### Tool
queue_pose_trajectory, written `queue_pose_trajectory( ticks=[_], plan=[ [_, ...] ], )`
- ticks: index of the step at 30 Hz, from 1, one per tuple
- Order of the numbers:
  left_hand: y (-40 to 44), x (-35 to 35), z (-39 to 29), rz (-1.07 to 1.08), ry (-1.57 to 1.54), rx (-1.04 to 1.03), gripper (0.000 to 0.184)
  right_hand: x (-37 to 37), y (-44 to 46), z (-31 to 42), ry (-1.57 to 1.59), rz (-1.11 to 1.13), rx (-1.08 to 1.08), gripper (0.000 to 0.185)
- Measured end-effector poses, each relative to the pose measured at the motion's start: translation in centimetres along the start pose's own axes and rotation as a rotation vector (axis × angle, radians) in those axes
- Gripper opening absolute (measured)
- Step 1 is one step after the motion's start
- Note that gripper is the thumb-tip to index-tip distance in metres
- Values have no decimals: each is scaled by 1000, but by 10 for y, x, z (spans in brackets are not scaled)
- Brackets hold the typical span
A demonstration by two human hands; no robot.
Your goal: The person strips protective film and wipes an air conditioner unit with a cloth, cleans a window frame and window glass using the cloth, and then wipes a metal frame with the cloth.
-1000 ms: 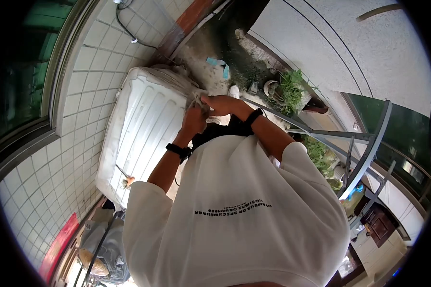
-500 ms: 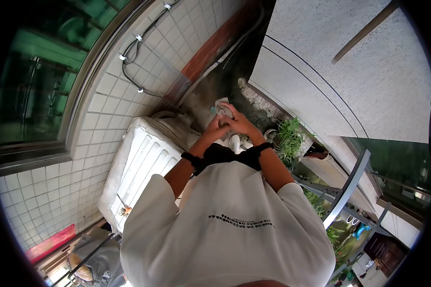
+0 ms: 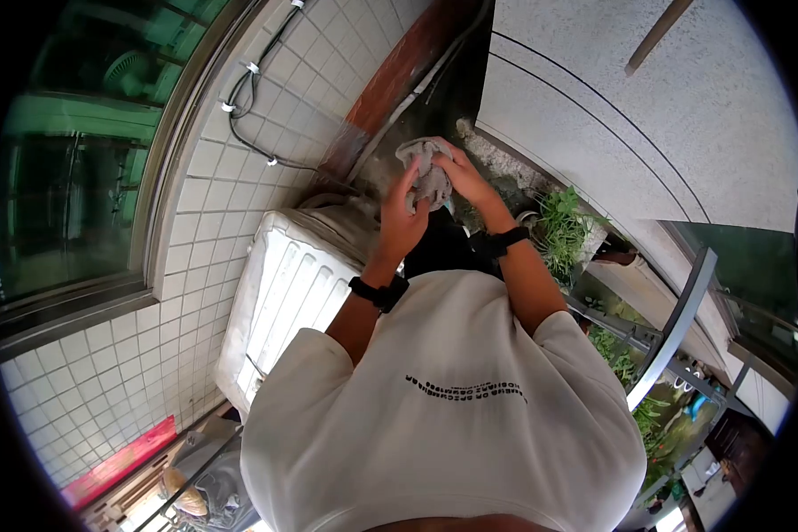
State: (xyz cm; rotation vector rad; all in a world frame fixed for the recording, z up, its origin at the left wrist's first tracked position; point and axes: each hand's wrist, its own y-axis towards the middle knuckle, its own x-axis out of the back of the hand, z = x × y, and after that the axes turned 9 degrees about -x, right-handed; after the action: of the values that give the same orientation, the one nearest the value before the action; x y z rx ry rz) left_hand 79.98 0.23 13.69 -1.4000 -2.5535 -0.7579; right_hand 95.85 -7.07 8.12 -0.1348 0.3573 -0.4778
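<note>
Between my two hands is a crumpled grey cloth [image 3: 432, 182], held out in front of my body. My left hand [image 3: 402, 217] grips its near left side, fingers and thumb pressed into the folds. On the far right side, my right hand [image 3: 464, 177] is closed on the same cloth, with its fingertips over the top edge. Each wrist wears a black band. Part of the cloth is hidden by my fingers.
A white ribbed washboard-like panel [image 3: 306, 279] stands at my left, beside a tiled wall [image 3: 213, 213] with clipped cables. Green plants [image 3: 559, 222] grow at the right, near a grey metal rail [image 3: 678, 324]. A large pale slab [image 3: 612, 97] rises ahead on the right.
Both hands have moved away from my body and a little farther apart. More of the grey cloth shows between them, bunched up. The view has shifted slightly.
</note>
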Motion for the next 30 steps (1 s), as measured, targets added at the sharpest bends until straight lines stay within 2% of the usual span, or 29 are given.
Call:
queue_pose_trajectory(
  ticks=[3, 6, 7, 8, 10, 11, 12, 14, 16, 18, 20, 21, 24, 26, 28, 30],
  plan=[
    [7, -8, 4, -17, 4, -101, 47, 18, -9, 10, -88, -37, -85, 32],
    [32, -5, -22, 25, -101, -150, 36, 50, 2, -6, -279, -217, -209, 40],
    [38, -1, -24, 50, -107, -156, 34, 45, 5, -9, -180, -373, -129, 45],
    [44, 3, -26, 75, -114, -155, 31, 50, 9, -8, 63, -341, -175, 45],
    [64, 22, -31, -7, -90, -156, 30, 61, 21, 2, 459, -266, -254, 48],
    [72, 36, -20, -58, -56, -171, 31, 64, 23, 17, 506, -276, -234, 50],
    [78, 53, -11, -168, -96, -156, 32, 67, 25, 33, 678, -96, -176, 53],
    [95, 101, 13, -406, -181, -125, 37, 68, 40, 61, 669, -289, -45, 57],
    [106, 152, 27, -744, -227, -37, 34, 73, 52, 89, 648, -170, 20, 57],
    [109, 205, 55, -942, -51, -21, 30, 75, 71, 112, 601, -92, 63, 59],
    [109, 243, 76, -1030, 114, 5, 32, 69, 102, 129, 530, -53, 115, 62],
    [113, 259, 81, -1069, 197, 23, 33, 61, 121, 135, 508, -125, 97, 62],
    [130, 294, 87, -1077, 363, 110, 33, 28, 173, 151, 281, -286, 137, 61],
    [144, 320, 99, -1052, 458, 131, 34, 24, 210, 152, 308, -284, -23, 60],
    [153, 342, 109, -1007, 546, 174, 36, -7, 246, 171, 219, -271, -1, 61],
    [162, 366, 123, -965, 702, 151, 37, -34, 285, 185, 262, -177, 24, 58]
  ],
)
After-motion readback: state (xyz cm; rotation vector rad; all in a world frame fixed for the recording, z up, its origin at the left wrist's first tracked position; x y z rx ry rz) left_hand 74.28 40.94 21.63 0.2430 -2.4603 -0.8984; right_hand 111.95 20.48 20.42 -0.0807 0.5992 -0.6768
